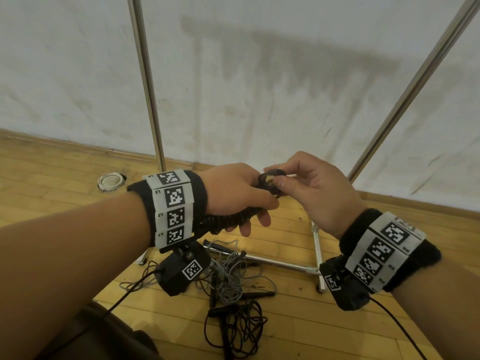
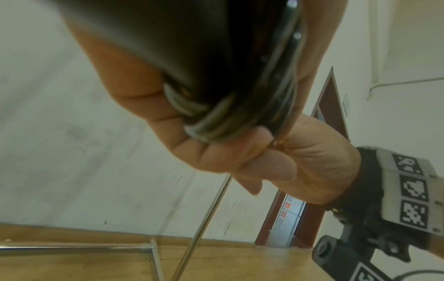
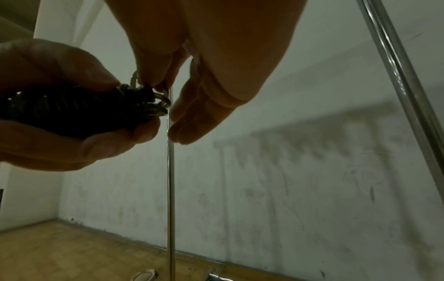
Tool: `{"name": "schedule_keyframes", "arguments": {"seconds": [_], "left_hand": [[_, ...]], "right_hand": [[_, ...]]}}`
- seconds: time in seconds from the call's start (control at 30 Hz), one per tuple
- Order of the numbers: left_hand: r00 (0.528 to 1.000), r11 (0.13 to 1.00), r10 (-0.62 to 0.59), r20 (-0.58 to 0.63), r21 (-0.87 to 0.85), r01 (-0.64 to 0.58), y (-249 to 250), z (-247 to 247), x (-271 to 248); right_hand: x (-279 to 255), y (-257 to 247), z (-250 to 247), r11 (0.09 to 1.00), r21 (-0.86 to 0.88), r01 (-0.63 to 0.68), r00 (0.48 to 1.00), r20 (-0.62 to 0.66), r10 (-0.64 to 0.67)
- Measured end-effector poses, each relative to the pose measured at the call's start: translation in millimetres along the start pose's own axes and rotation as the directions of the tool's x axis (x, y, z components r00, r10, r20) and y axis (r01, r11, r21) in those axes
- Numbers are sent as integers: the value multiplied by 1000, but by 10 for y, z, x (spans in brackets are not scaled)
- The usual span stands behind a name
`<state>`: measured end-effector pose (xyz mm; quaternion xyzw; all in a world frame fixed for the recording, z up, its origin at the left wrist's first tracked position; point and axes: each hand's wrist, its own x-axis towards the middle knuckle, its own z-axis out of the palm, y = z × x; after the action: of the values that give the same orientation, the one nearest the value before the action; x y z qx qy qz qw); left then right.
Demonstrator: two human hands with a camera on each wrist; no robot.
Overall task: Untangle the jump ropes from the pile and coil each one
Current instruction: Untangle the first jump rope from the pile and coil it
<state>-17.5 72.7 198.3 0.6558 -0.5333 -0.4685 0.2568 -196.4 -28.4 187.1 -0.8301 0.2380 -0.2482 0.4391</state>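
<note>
The left hand (image 1: 233,193) is wrapped around a dark, tightly wound bundle of jump rope (image 1: 233,219), whose long axis runs from under the left wrist up and across toward the right hand (image 1: 314,188). The bundle's free end sits right between the two hands, so the right hand is the nearer one to it: its thumb and fingertips (image 1: 281,181) pinch the last dark loops (image 1: 270,178) at that tip, touching the left fingers. From the right wrist view those end loops look like a few stiff turns of cord, though the backlight makes it hard to say whether they are being tucked or tightened.

Both hands are held up well above the yellow wooden plank floor (image 1: 363,333). Directly below them lies the remaining tangled pile of grey and dark brown ropes with black handles (image 1: 233,289), beside the base of a chrome metal rack (image 1: 315,245) that stands against a stained white wall (image 1: 259,87).
</note>
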Motion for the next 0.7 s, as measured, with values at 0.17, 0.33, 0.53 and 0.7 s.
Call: {"name": "schedule_keyframes", "arguments": {"seconds": [0.17, 0.33, 0.53, 0.7], "left_hand": [[996, 991, -32, -80, 127, 42, 33, 74, 39], [995, 988, -39, -92, 148, 53, 76, 66, 92], [1000, 1000, 7, 5, 4, -7, 69, 11, 44], [998, 998, 64, 29, 19, -64, 15, 19, 21]], "right_hand": [[-2, -22, -50, 985, -170, 1, 999, 38, 5], [19, -54, -38, 903, -415, 109, 993, 14, -114], [1, -46, -145, 991, -129, 30, 999, 19, -28], [-14, -37, -163, 989, 117, -90, 992, 97, 79]]}}
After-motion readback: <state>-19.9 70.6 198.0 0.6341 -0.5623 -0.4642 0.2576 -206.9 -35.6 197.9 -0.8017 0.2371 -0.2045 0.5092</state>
